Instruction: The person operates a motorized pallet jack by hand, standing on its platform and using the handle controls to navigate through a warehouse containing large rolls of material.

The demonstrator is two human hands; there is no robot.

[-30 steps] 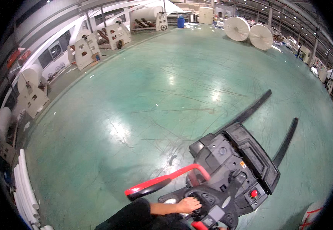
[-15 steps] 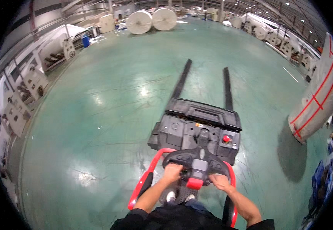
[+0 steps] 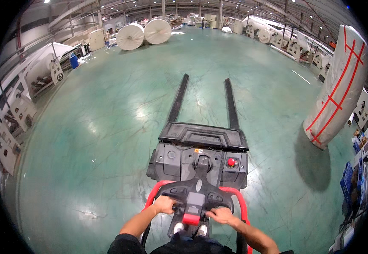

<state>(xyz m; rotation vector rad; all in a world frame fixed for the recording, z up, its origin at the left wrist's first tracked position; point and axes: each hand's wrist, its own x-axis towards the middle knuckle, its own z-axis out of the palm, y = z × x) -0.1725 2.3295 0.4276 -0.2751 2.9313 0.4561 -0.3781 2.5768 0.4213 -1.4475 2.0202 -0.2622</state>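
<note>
I stand on a ride-on pallet truck with a dark body (image 3: 203, 163) and red side rails (image 3: 242, 203). My left hand (image 3: 165, 205) is closed round the left grip of the black control handle (image 3: 199, 185). Around the right grip my right hand (image 3: 221, 215) is closed too, its thumb side toward the handle's middle. Between the hands sits a grey panel with a red button bar (image 3: 191, 219). Two black forks (image 3: 178, 98) reach forward with no load on them. A red knob (image 3: 231, 162) stands at the body's right.
To the right, a tall white wrapped roll (image 3: 335, 91) with red tape stands on the green floor (image 3: 86, 156). Two large white rolls (image 3: 130, 37) lie ahead on the left. Machines (image 3: 21, 112) line both sides, and blue crates (image 3: 347, 182) sit at the right edge.
The truck and my hands have shifted left and down in the view, and the forks point straighter ahead. The white rolls ahead appear farther left and lower. Both hands keep their grip.
</note>
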